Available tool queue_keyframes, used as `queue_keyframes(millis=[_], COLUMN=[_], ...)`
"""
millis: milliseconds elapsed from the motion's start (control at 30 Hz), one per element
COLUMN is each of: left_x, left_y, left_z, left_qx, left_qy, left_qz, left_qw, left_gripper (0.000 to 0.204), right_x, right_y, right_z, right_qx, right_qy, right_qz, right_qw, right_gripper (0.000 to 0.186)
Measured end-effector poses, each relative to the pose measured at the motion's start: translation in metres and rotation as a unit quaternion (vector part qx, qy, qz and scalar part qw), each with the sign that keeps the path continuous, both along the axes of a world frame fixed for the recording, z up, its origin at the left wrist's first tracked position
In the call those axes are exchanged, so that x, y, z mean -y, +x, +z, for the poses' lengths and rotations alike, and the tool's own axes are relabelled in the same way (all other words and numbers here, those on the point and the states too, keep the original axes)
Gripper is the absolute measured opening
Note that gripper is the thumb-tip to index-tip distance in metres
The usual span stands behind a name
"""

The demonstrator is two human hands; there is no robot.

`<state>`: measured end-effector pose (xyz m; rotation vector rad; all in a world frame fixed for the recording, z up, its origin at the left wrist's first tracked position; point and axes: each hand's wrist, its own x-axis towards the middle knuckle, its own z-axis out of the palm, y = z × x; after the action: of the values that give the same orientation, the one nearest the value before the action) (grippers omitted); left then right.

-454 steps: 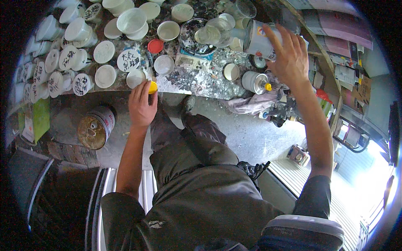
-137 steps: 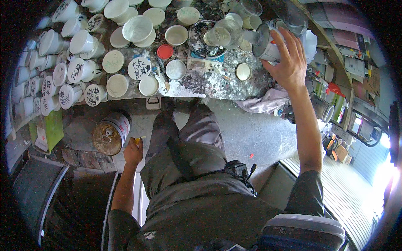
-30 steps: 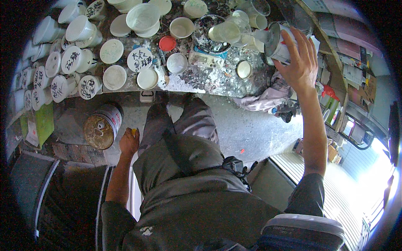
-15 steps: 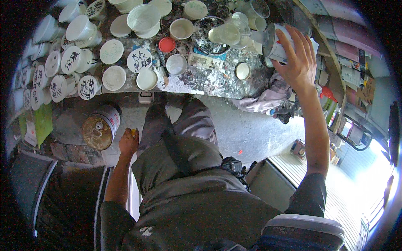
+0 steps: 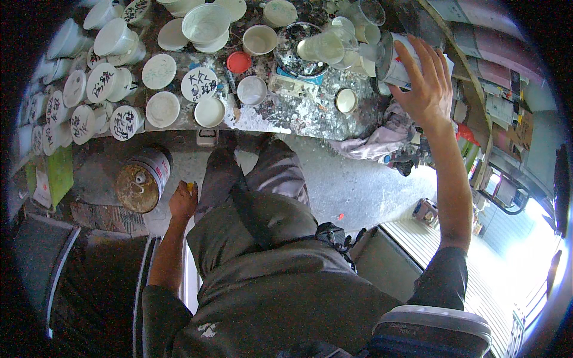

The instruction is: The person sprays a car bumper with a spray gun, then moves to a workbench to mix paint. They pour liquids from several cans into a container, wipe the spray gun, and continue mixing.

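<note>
My right hand (image 5: 428, 98) reaches to the far right of the worktop, its fingers curved over the side of a metal can (image 5: 391, 70) with a white label. Beside the can, translucent plastic cups (image 5: 328, 48) lie tilted over a round paint-stained lid or tray (image 5: 290, 51). Down by my left thigh, my left hand (image 5: 182, 201) is closed around a small yellow object (image 5: 190, 187); most of it is hidden, and its kind cannot be made out. A large rusty-topped metal drum (image 5: 143, 179) stands left of that hand.
White tubs with marked lids (image 5: 102, 83) crowd the left of the paint-spattered worktop (image 5: 262, 119). Near its middle are a red lid (image 5: 239, 62) and an uncovered white tub (image 5: 259, 40). A crumpled cloth (image 5: 376, 140) hangs at the right edge. Shelves (image 5: 489, 71) line the right side.
</note>
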<state>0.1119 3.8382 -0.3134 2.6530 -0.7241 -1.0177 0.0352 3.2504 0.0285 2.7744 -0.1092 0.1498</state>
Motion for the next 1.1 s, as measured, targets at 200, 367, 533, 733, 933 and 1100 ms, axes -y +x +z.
queue_keyframes(millis=[200,367,533,733,933,1100], left_x=[0.002,0.004,0.002,0.001,-0.001,-0.009], left_y=[0.002,0.003,0.002,0.0,0.002,0.002], left_z=[0.001,0.002,-0.001,-0.005,-0.007,-0.014], left_qx=[0.008,0.034,0.013,0.054,0.036,0.081], left_qy=[-0.021,0.004,0.005,0.028,0.025,-0.027], left_qz=[0.0,-0.012,-0.003,-0.026,-0.015,-0.042], left_qw=[1.0,0.999,1.0,0.998,0.999,0.995], left_gripper=[0.041,0.043,0.045,0.045,0.044,0.04], right_x=[0.0,0.001,-0.003,-0.006,-0.007,-0.007], right_y=[0.001,0.002,0.003,0.005,0.006,0.008], right_z=[0.002,0.001,0.002,0.005,0.005,0.008], right_qx=[-0.003,-0.005,-0.013,-0.013,-0.015,-0.014], right_qy=[-0.001,-0.004,-0.019,-0.012,-0.008,-0.015], right_qz=[0.007,0.013,0.005,0.005,0.015,0.019], right_qw=[1.0,1.0,1.0,1.0,1.0,1.0], right_gripper=[0.094,0.095,0.094,0.094,0.095,0.098])
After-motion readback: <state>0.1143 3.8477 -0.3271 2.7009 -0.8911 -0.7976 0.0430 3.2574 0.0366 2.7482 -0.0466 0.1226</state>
